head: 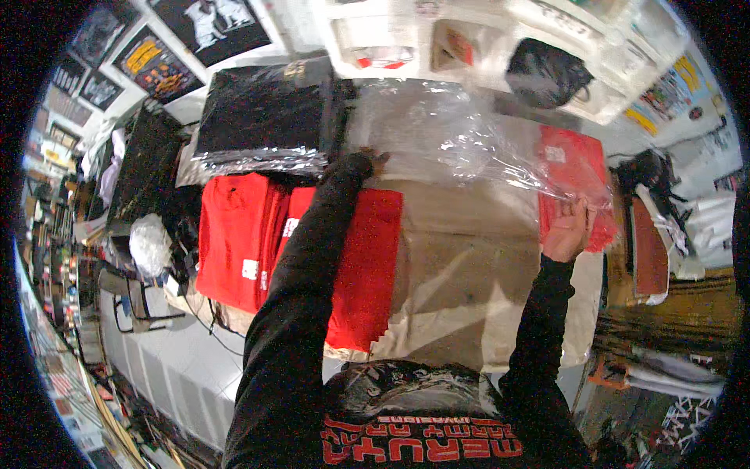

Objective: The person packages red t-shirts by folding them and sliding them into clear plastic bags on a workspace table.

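Observation:
A sheet or bag of clear plastic film (433, 129) stretches across the far part of the table. My right hand (568, 228) has its fingers on the film's right end, over a folded red garment (568, 152). Near the film's left end is my left hand (375, 161), dark and partly hidden by its sleeve; its grip is unclear. Beneath my left arm lie folded red garments (369, 264), with a further red stack (234, 234) to the left. A pile of black garments in clear plastic (263, 117) sits beyond them.
Brown paper or cloth (463, 246) covers the table. White shelving (375, 35) with a black bag (548, 73) stands at the far side. A white plastic bundle (150, 243) and a dark chair (137, 299) are on the left. A reddish-brown board (649, 246) is at the right.

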